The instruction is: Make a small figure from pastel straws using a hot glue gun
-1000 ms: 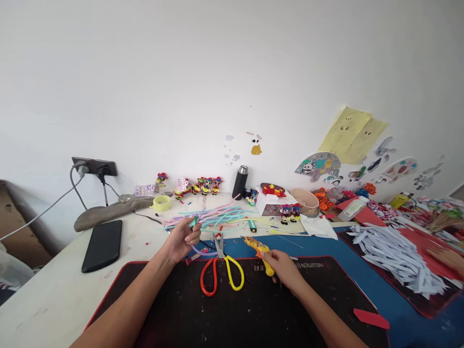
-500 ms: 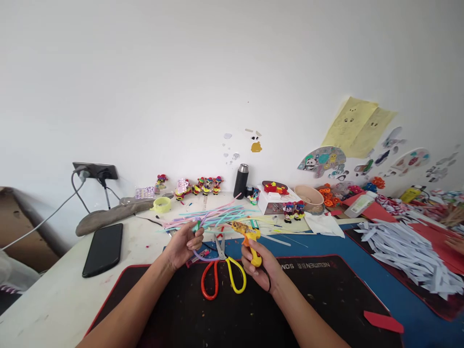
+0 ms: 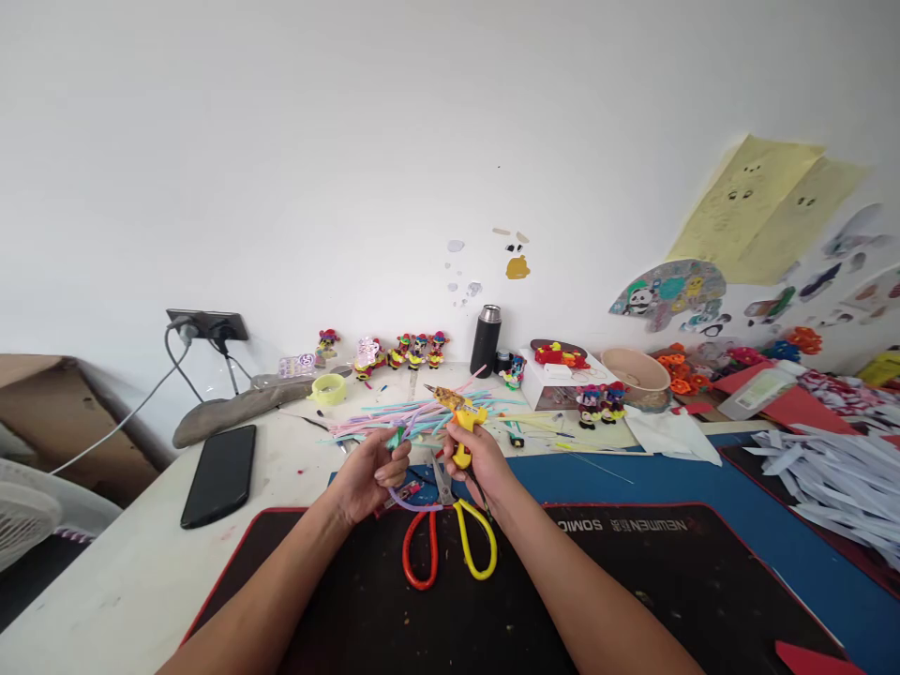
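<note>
**Glue Gun and Purple Strip Brought Close Above Crowded Craft Table**

In the head view, the right hand has carried a yellow glue gun inward and up since the earlier frames, narrowing the wide gap to the left hand. The nozzle now points up and to the left, over a bundle of pastel strips. The camera's view has shifted too, with a piece of red paper now cut off at the lower right edge.

The right hand is wrapped around the glue gun's handle, the barrel rising above its fingers. The left hand, fingers curled in a narrow pinch, grips a purple strip and a small green piece. The green piece shows at the fingertips; the strip curves out below the hand toward a pair of scissors. Whether strip and blades touch cannot be told.

The scissors lie open between and below the hands, their red and yellow handles on a black mat. Farther back, small colorful figures and a black flask stand along the wall; a phone lies to the left.
</note>
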`<state>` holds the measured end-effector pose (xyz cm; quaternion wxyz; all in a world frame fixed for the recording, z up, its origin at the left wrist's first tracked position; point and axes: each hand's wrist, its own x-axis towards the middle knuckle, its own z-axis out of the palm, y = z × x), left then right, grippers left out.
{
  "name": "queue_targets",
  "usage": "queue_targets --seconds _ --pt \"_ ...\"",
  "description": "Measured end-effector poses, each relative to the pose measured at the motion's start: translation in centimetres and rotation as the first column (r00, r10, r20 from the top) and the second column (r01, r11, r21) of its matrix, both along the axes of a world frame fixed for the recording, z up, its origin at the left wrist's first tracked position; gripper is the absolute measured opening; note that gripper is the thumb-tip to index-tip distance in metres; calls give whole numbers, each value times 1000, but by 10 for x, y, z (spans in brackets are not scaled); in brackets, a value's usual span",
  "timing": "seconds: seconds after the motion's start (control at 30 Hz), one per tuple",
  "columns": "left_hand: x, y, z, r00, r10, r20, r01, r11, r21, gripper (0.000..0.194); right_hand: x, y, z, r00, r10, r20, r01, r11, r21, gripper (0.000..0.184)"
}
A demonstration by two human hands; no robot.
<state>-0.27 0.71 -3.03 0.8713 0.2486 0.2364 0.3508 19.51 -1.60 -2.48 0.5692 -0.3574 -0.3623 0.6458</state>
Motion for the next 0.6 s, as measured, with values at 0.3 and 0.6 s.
queue_targets --seconds 0.3,0.6 --pt "-3 3 0 998 47 -37 -47 999 -9 44 -14 17 4 993 95 -63 -94 995 14 43" --pt "2 -1 4 994 81 -76 -83 996 -28 40 4 14 0 977 148 -150 -146 989 26 43"
